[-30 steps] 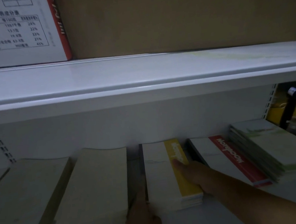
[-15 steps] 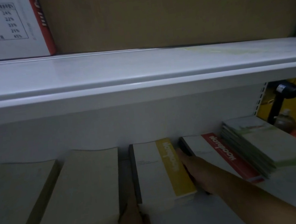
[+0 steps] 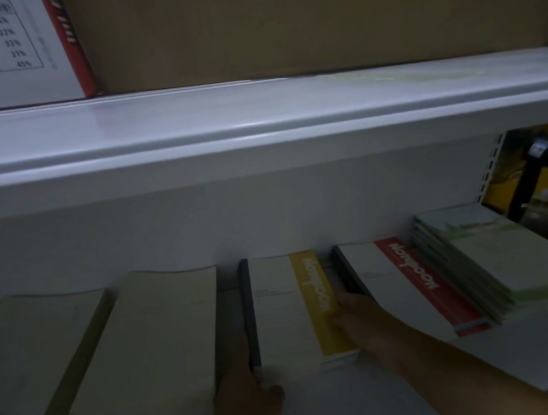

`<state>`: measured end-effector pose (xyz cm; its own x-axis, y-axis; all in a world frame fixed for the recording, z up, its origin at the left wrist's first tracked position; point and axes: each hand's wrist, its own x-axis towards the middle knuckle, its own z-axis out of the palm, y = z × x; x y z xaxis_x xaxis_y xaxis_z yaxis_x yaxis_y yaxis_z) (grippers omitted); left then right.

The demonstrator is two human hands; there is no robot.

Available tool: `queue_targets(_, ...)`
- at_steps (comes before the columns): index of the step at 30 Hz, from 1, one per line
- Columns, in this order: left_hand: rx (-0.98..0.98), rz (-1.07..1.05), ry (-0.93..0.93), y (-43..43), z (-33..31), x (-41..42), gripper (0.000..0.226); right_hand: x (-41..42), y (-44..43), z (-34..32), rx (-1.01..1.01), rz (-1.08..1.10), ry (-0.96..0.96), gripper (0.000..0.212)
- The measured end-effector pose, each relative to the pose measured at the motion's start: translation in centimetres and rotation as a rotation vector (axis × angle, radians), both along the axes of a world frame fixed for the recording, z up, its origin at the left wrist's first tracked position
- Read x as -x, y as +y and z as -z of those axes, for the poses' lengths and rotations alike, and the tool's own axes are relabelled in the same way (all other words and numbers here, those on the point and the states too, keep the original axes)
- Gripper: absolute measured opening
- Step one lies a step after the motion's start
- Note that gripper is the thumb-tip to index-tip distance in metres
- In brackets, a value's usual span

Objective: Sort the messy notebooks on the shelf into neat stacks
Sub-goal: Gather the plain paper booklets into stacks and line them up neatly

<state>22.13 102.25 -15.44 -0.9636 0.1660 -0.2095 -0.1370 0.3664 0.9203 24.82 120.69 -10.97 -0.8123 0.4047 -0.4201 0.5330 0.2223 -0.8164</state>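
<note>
The left hand [image 3: 247, 400] is lying flat along the dark spines of the white, yellow-banded notebook stack [image 3: 283, 317] on the white metal shelf [image 3: 417, 384], gripping nothing. The right hand [image 3: 359, 312] is pressing straight fingers against the stack's right edge. Squeezing evenly from both sides is likely what is squaring it, without bumping the red-banded stack [image 3: 407, 288] just beside.

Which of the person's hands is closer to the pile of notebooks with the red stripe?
The right hand. It lies in the gap just left of the red-striped pile; the left hand is at the yellow-striped pile's near left corner, farther off.
</note>
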Motion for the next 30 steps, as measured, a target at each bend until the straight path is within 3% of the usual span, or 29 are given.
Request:
queue_targets(4, -0.258, 0.072, -0.187, 0.7, -1.7, 0.5, 0.113, -0.1, -0.4, 0.1, 0.055, 0.013, 0.032, 0.027)
queue_targets(7, -0.414, 0.023, -0.214, 1.1, -2.5, 0.2, 0.081, -0.3, -0.6, 0.0, 0.052, -0.004, 0.056, 0.037)
queue_targets(9, -0.394, -0.058, -0.166, 1.7, -3.2, -0.1, 0.069, -0.5, -0.5, -0.1, 0.086, -0.039, 0.077, 0.042)
queue_targets(10, -0.296, -0.085, -0.026, 1.8, -3.4, -0.7, 0.069, -0.5, -0.2, -0.1, 0.109, -0.052, 0.094, 0.044)
queue_targets(12, -0.112, 0.003, 0.478, 1.5, -4.1, -2.3, 0.069, -0.8, 0.9, -0.7, 0.097, -0.071, 0.209, 0.044)
queue_targets(14, -0.035, 0.077, 0.76, 2.1, -4.4, -4.0, 0.067, -1.5, 2.9, -1.6, -0.006, -0.073, 0.312, 0.044)
queue_targets(16, -0.191, 0.261, 0.568, 4.2, -5.8, -5.8, 0.071, -2.4, 5.7, -1.6, -0.323, -0.079, 0.303, 0.041)
queue_targets(17, -0.235, 0.352, 0.352, 5.9, -5.4, -6.3, 0.074, -2.9, 7.3, -1.0, -0.503, -0.089, 0.266, 0.041)
queue_targets(19, -0.168, 0.49, 0.074, 9.4, -4.7, -6.6, 0.08, -4.0, 9.9, 0.6, -0.727, -0.101, 0.161, 0.051)
queue_targets(21, -0.159, 0.444, -0.114, 12.9, -3.2, -5.9, 0.089, -4.9, 11.5, 2.5, -0.803, -0.107, 0.089, 0.063)
queue_targets(25, -0.178, 0.161, -0.313, 17.2, -1.9, -4.3, 0.075, -5.8, 12.1, 4.2, -0.898, -0.033, 0.096, 0.065)
queue_targets(28, -0.265, 0.074, -0.386, 18.8, -2.1, -4.1, 0.075, -5.8, 11.9, 4.6, -0.895, 0.022, 0.127, 0.065)
queue_targets(30, -0.296, 0.044, -0.42, 19.2, -2.9, -3.2, 0.049, -5.9, 12.0, 5.1, -0.937, 0.048, 0.164, 0.064)
